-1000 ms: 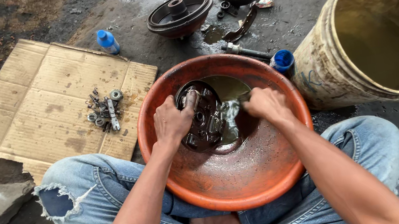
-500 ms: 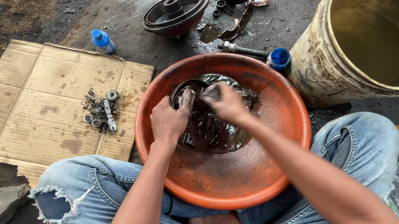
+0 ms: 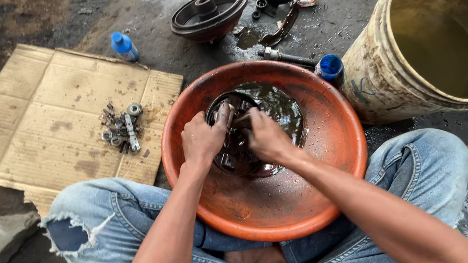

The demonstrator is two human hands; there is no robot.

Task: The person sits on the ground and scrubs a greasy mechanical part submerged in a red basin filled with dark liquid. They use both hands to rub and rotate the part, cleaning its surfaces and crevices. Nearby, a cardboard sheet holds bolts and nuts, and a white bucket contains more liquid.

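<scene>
The right hand [image 3: 265,136] is now meeting the left hand [image 3: 201,139] at the basin's twelve o'clock. Both grips are pressing together around the greasy round metal part [image 3: 236,143] in the orange basin [image 3: 335,154], scrubbing it in dark liquid.

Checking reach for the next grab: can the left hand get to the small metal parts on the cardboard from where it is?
Probably yes. The left hand is in the orange basin on the dark round part. The metal parts lie in the open on the cardboard, on that hand's side, nothing between but the basin rim.

Off to the side — bolts and bearings [image 3: 120,128] on flattened cardboard [image 3: 54,114], a blue-capped bottle [image 3: 124,46], a dark drum [image 3: 208,11] (on wet concrete), a grimy bucket [image 3: 379,80].
</scene>
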